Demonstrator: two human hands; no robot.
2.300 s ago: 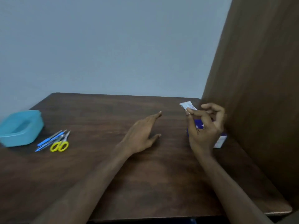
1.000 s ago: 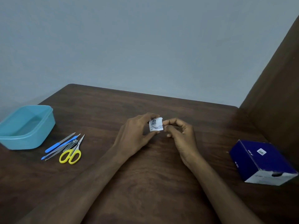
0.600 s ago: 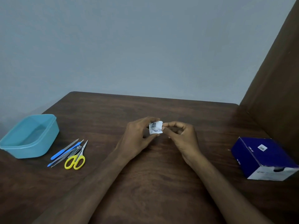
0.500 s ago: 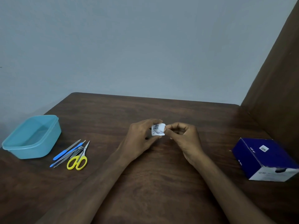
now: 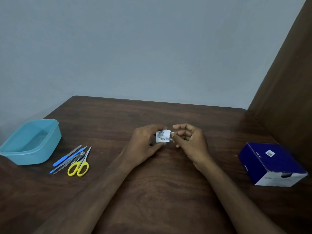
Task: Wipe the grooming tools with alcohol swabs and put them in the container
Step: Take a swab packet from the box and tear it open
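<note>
Two hands meet over the middle of the table [image 5: 168, 191]: your left hand [image 5: 145, 146] pinches the small white swab packet [image 5: 162, 136] between thumb and fingers, and your right hand [image 5: 189, 141] pinches its right edge, where a little strip seems to be tearing off. So the step in hand is, I think, opening the packet; no tool is wiped yet. Next you need to finish the tear, pull the swab out and reach to the left for a tool. The grooming tools [image 5: 70, 159] lie in a small bunch there, with the yellow scissors [image 5: 79, 167] at their near side, just beside the blue container [image 5: 30, 142], which looks empty. A dark blue box [image 5: 271, 164] stands at the right, well apart from your hands. The table is dark brown wood; behind it is a plain grey wall [image 5: 135, 48], and a brown wooden panel [image 5: 290, 90] closes the right side.
</note>
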